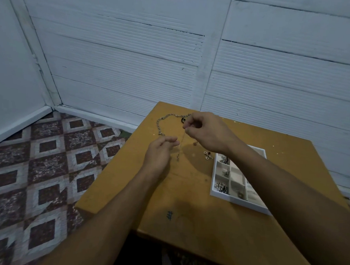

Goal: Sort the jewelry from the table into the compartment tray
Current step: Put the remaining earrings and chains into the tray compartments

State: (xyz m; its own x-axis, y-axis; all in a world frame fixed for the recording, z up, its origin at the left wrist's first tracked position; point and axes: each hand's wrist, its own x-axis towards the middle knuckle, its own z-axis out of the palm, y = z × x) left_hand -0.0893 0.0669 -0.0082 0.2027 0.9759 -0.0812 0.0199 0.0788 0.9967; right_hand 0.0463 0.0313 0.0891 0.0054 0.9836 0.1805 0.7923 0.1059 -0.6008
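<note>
My right hand point(208, 132) pinches the top of a thin chain point(181, 145) that hangs down above the table, its small pendant end near the wood. My left hand point(160, 154) is just left of the chain, fingers curled and close to it; whether they touch it is unclear. A thick link chain point(163, 120) lies curved on the table's far side. A few small earrings point(207, 154) lie left of the white compartment tray point(214, 175), which holds beaded and metal pieces in several compartments. My right forearm hides part of the tray.
The yellow-brown wooden table point(186, 204) stands against a white panelled wall point(133, 58). A patterned tile floor point(45, 165) lies to the left, below the table's left edge.
</note>
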